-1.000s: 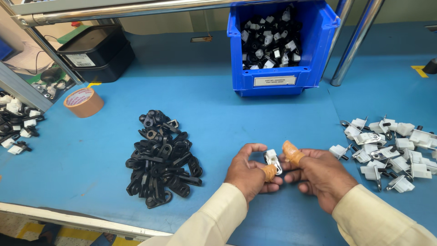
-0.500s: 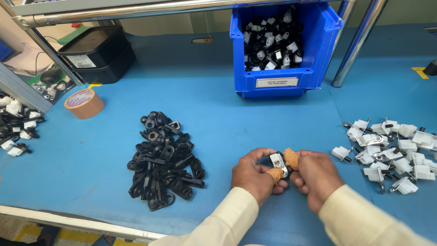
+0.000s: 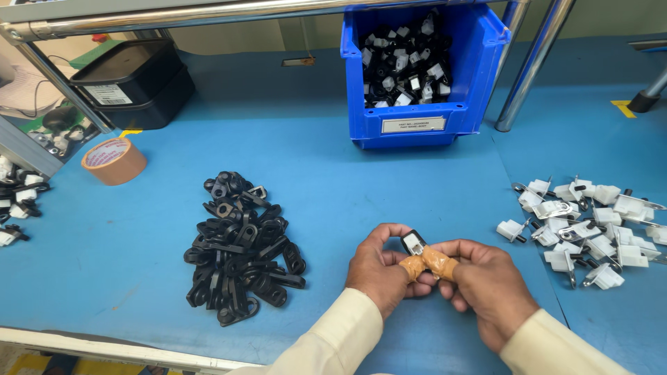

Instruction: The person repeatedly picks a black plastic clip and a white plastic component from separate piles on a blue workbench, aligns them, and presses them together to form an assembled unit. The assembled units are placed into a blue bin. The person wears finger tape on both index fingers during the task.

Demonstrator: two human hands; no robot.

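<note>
The blue surface [image 3: 333, 160] spreads out under everything, with a metal rail across its far edge and two shiny uprights at the right. At the back stands a blue bin [image 3: 424, 125] holding mixed black and white parts, and far left of it sits a black tray [image 3: 132, 83] with a label on its side. Near the tray lies a roll of brown tape [image 3: 113, 160], flat on the surface. In front of me, to the left of my hands, is a heap of black clips [image 3: 240, 246], and to my right a spread of white plastic pieces [image 3: 590, 222] with metal pins among them; a few more black and white bits lie at the far left edge. My left hand [image 3: 382, 271] and my right hand [image 3: 486, 285] meet just above the near part of the surface, between the two heaps, thumbs touching, each thumb wrapped in tan tape. Both sleeves are pale cream. My grip is clamped from both sides on a small black-and-white part [image 3: 414, 243], which sits upright between my thumbs and forefingers, its white face turned toward me, held clear of the surface and apart from both heaps.
</note>
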